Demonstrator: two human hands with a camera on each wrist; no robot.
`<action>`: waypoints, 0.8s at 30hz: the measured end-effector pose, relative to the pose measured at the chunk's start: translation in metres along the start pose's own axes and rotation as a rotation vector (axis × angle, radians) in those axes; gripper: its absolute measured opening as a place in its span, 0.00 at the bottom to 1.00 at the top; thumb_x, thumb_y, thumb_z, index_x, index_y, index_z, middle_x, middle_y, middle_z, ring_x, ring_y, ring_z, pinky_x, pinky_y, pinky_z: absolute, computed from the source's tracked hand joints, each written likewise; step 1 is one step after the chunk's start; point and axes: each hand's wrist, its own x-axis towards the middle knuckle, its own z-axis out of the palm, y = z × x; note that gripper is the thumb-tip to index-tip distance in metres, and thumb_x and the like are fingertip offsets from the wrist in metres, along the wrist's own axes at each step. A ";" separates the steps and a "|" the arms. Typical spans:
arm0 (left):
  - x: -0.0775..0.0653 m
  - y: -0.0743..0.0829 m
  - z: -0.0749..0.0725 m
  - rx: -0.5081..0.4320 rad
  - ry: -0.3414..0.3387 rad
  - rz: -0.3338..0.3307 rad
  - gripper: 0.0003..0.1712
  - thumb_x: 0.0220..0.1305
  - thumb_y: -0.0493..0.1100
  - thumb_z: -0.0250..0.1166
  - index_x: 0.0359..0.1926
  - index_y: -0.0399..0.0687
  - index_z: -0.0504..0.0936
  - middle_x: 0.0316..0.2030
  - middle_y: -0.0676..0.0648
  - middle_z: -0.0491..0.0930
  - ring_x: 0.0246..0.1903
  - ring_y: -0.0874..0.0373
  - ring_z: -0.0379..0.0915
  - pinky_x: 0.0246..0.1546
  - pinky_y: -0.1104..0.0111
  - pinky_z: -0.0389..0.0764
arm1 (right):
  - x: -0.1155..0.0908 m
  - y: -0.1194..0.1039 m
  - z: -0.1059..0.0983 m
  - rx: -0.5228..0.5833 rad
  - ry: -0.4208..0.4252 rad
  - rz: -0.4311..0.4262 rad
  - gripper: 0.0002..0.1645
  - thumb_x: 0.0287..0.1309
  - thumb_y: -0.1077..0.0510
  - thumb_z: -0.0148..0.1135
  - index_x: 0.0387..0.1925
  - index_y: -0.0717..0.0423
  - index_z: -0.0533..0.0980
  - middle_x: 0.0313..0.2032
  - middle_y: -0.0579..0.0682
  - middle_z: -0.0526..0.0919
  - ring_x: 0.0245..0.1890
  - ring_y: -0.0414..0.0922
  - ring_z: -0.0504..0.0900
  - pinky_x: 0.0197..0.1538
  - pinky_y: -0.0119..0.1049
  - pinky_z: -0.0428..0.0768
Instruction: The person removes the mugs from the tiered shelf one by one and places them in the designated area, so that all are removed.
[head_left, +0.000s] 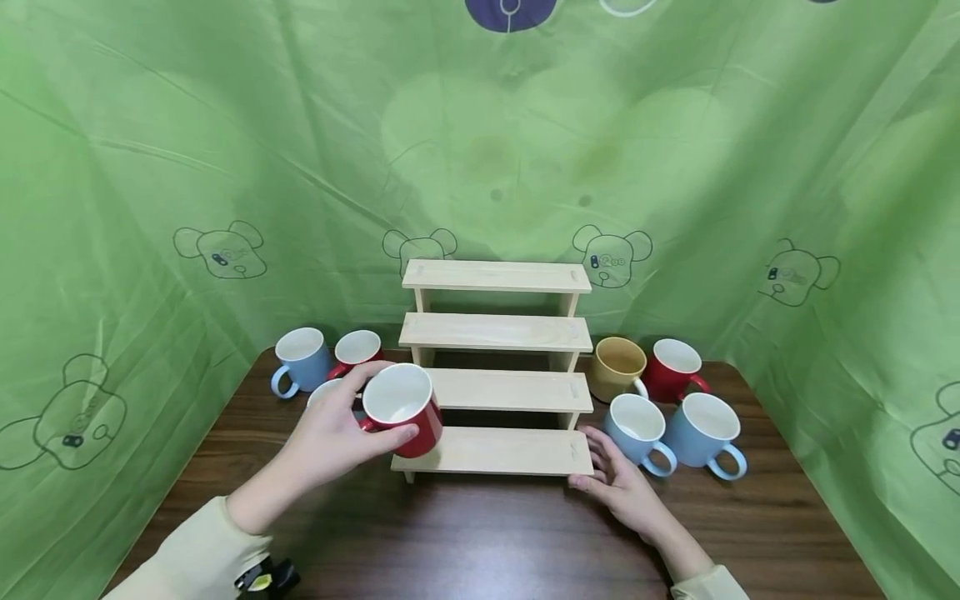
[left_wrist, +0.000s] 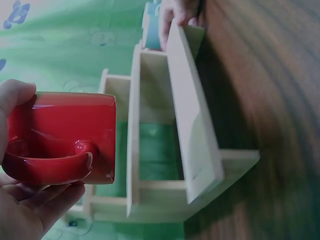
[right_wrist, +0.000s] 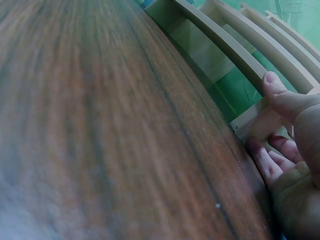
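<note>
My left hand grips a red mug with a white inside, thumb on its near side. It holds the mug upright in front of the left end of the lowest step of a wooden stepped shelf. In the left wrist view the red mug shows its handle toward the palm. At the shelf's lower right corner, my right hand holds the end of the lowest step. The right wrist view shows the thumb along the board's front edge and the fingers bent against the side support.
Left of the shelf stand a blue mug, a red mug and another mug partly hidden by my left hand. On the right are a yellow mug, a red mug and two blue mugs. Green cloth hangs behind the dark wooden table.
</note>
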 end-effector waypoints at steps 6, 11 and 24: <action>0.003 -0.002 -0.023 -0.002 0.028 -0.021 0.45 0.49 0.48 0.91 0.68 0.52 0.81 0.49 0.53 0.89 0.44 0.57 0.86 0.43 0.68 0.89 | 0.001 0.001 0.000 0.001 0.003 0.002 0.51 0.67 0.65 0.75 0.83 0.60 0.58 0.76 0.68 0.69 0.68 0.30 0.76 0.64 0.29 0.81; 0.004 -0.002 -0.040 0.054 0.054 -0.060 0.46 0.50 0.50 0.90 0.69 0.53 0.81 0.48 0.49 0.89 0.42 0.56 0.86 0.40 0.71 0.87 | 0.000 0.002 0.000 0.001 0.004 0.000 0.51 0.67 0.65 0.75 0.83 0.61 0.57 0.76 0.68 0.69 0.67 0.30 0.76 0.63 0.29 0.81; 0.004 -0.013 -0.080 0.122 0.176 -0.087 0.46 0.49 0.47 0.91 0.70 0.54 0.81 0.51 0.46 0.89 0.42 0.72 0.79 0.37 0.81 0.77 | 0.001 0.004 -0.001 0.003 0.002 -0.006 0.51 0.68 0.65 0.75 0.83 0.60 0.58 0.75 0.67 0.69 0.68 0.31 0.76 0.63 0.30 0.81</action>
